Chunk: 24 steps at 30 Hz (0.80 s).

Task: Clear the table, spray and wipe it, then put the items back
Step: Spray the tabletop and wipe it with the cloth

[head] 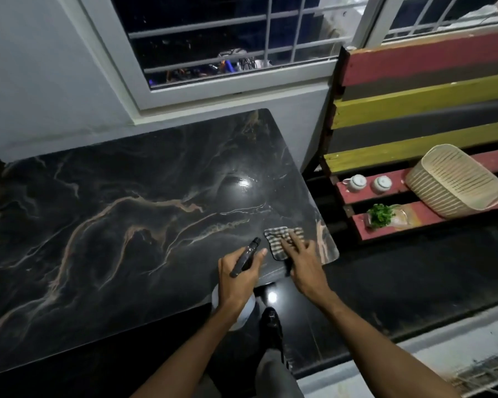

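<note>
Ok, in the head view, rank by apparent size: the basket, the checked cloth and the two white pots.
1. Basket.
2. Checked cloth.
3. Left white pot and right white pot: alike, unranked; being farther from the camera, their place under the cloth is unsure.

A barred window (213, 38) sits in the grey wall (41, 81) beside a striped bench (414, 90).

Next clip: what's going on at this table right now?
A person is cleaning the dark marble table. The left hand grips a spray bottle over the table's near edge. The right hand presses flat on a checked cloth near the right corner. A basket, two small white pots and some greenery sit on the painted bench beside it, not yet put back.
</note>
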### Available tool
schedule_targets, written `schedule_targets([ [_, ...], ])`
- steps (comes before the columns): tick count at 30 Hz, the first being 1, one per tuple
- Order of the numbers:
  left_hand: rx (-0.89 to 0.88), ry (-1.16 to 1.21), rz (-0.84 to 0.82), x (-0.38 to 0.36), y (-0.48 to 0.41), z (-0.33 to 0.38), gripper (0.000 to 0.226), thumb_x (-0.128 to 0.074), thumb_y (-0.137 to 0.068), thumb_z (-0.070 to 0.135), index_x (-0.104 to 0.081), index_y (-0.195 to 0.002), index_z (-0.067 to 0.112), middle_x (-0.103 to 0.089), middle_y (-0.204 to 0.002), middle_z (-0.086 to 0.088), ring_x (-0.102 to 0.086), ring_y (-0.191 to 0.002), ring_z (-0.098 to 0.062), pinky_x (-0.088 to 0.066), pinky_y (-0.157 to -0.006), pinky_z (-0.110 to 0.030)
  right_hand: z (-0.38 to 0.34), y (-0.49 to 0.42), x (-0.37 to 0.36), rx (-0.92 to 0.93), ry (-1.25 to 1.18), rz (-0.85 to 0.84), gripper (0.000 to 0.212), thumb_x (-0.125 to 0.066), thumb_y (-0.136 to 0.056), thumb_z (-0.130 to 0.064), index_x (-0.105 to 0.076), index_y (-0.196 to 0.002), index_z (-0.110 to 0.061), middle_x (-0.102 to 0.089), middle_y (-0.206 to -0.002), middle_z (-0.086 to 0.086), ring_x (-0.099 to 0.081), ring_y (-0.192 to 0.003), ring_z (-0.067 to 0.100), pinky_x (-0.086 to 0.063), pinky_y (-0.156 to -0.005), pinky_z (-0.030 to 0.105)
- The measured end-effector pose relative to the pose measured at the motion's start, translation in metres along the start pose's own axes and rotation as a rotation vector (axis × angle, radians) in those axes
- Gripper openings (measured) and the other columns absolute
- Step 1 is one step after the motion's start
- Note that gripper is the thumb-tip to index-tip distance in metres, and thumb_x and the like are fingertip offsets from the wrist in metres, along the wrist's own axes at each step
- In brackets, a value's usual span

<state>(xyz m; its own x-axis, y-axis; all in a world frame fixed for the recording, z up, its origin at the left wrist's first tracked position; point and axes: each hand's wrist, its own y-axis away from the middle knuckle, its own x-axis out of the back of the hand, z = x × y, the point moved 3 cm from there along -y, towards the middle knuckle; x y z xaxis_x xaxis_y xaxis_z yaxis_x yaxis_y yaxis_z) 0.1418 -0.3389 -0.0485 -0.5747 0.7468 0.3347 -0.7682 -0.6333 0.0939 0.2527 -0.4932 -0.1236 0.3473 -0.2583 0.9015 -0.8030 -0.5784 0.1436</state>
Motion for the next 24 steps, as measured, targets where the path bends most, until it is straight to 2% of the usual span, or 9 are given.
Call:
schedule_targets([
  [1, -0.007, -0.004, 0.01, -0.009, -0.005, 0.004, 0.053, -0.08, -0.089, 0.016, -0.044, -0.052, 0.028, -0.049, -0.046, 0.014, -0.046, -0.044, -0.002, -0.033, -0.049, -0.009, 0.01, -0.009, 0.006, 0.002, -0.003, 0.008, 0.071, -0.056, -0.083, 0.004, -0.046, -0.148, -0.024, -0.026, -0.163, -0.001, -0.038, -0.121, 0.031, -0.043, -0.105, 0.039],
  [3, 0.018, 0.014, 0.042, -0.018, -0.015, 0.004, 0.052, -0.081, -0.088, 0.016, -0.045, -0.051, 0.022, -0.05, -0.046, 0.01, -0.046, -0.043, -0.002, -0.036, -0.048, -0.01, 0.035, -0.031, 0.019, -0.226, -0.079, 0.077, 0.068, -0.053, -0.08, 0.007, -0.052, -0.143, -0.02, -0.03, -0.161, 0.001, -0.037, -0.12, 0.033, -0.044, -0.104, 0.042],
  [5, 0.052, 0.017, 0.079, -0.017, -0.024, 0.003, 0.045, -0.083, -0.086, 0.02, -0.052, -0.055, 0.01, -0.055, -0.05, -0.003, -0.052, -0.046, -0.012, -0.045, -0.048, -0.026, 0.038, -0.042, 0.025, -0.377, -0.135, 0.115, 0.069, -0.051, -0.078, 0.008, -0.051, -0.142, -0.018, -0.026, -0.162, 0.004, -0.036, -0.122, 0.034, -0.044, -0.103, 0.04],
  [7, 0.038, -0.016, 0.125, -0.014, -0.033, 0.002, 0.044, -0.083, -0.087, 0.025, -0.055, -0.06, 0.004, -0.058, -0.055, -0.012, -0.058, -0.052, -0.028, -0.05, -0.055, -0.039, 0.014, -0.044, 0.013, -0.152, -0.098, 0.032, 0.076, -0.052, -0.079, 0.006, -0.043, -0.148, -0.025, -0.02, -0.164, 0.001, -0.035, -0.126, 0.031, -0.045, -0.101, 0.034],
  [10, 0.021, -0.079, 0.188, -0.003, -0.046, 0.0, 0.043, -0.081, -0.088, 0.025, -0.056, -0.062, 0.003, -0.058, -0.055, -0.012, -0.06, -0.055, -0.031, -0.052, -0.057, -0.043, -0.004, -0.047, -0.001, 0.253, -0.057, -0.095, 0.075, -0.055, -0.082, 0.005, -0.043, -0.149, -0.028, -0.021, -0.164, -0.004, -0.038, -0.119, 0.025, -0.047, -0.099, 0.033],
  [14, 0.028, -0.078, 0.25, 0.014, -0.062, -0.005, 0.045, -0.079, -0.09, 0.021, -0.053, -0.062, -0.002, -0.054, -0.057, -0.019, -0.054, -0.055, -0.034, -0.047, -0.055, -0.045, 0.016, -0.108, 0.022, -0.177, -0.141, 0.057, 0.072, -0.053, -0.076, 0.006, -0.052, -0.142, -0.022, -0.03, -0.161, 0.004, -0.036, -0.123, 0.035, -0.045, -0.102, 0.045],
  [19, 0.038, -0.085, 0.281, 0.023, -0.08, -0.007, 0.048, -0.076, -0.092, 0.018, -0.047, -0.057, 0.001, -0.048, -0.051, -0.012, -0.045, -0.049, -0.015, -0.045, -0.049, -0.044, -0.03, -0.135, 0.008, 0.171, -0.029, -0.051, 0.077, -0.054, -0.077, 0.006, -0.047, -0.147, -0.025, -0.026, -0.162, 0.0, -0.037, -0.118, 0.028, -0.046, -0.101, 0.035],
  [22, 0.061, -0.06, 0.28, 0.025, -0.091, -0.007, 0.048, -0.079, -0.089, 0.025, -0.048, -0.055, 0.012, -0.048, -0.05, 0.007, -0.047, -0.049, -0.012, -0.044, -0.052, -0.032, -0.009, -0.162, 0.018, -0.007, -0.107, 0.009, 0.072, -0.052, -0.076, 0.007, -0.053, -0.142, -0.021, -0.031, -0.16, 0.002, -0.037, -0.119, 0.032, -0.046, -0.101, 0.04],
  [24, 0.09, -0.028, 0.292, 0.029, -0.097, -0.014, 0.043, -0.08, -0.087, 0.03, -0.056, -0.06, 0.007, -0.057, -0.053, -0.002, -0.056, -0.052, -0.024, -0.05, -0.056, -0.035, -0.001, -0.179, 0.024, -0.105, -0.116, 0.042, 0.068, -0.05, -0.078, 0.008, -0.055, -0.14, -0.018, -0.032, -0.159, 0.004, -0.036, -0.12, 0.034, -0.045, -0.099, 0.039],
])
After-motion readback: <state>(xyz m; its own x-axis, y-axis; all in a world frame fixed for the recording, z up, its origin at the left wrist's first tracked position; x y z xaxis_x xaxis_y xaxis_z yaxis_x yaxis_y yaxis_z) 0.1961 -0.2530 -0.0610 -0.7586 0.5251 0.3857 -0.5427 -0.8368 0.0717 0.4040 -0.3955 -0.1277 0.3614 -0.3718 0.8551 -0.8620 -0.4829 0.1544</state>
